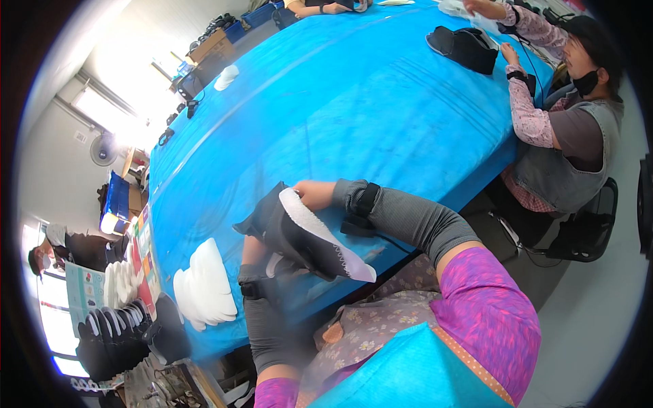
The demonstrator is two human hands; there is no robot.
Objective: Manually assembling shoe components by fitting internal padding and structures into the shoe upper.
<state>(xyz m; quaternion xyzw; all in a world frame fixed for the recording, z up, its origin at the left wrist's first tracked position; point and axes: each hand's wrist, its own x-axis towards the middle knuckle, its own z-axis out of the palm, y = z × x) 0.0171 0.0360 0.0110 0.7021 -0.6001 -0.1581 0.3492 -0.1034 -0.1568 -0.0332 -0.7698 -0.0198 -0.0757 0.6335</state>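
A black shoe upper (296,234) with a white fuzzy lining edge and zigzag stitching is held up over the near side of the blue-covered table. At its top edge my right hand (314,195) grips it with closed fingers. From below and to the left, my left hand (255,250) holds the same piece; most of its fingers are hidden behind the upper. To the left of my left forearm, a fanned stack of white insole-shaped pieces (204,285) lies on the table.
Black shoe pieces (109,336) and white ones stand beyond the table's left edge. A co-worker (578,115) sits at the right, near another black shoe piece (464,49) on the blue table cover (326,115). One white piece (226,77) lies at the far left. Another person's hands (335,8) show at the far edge.
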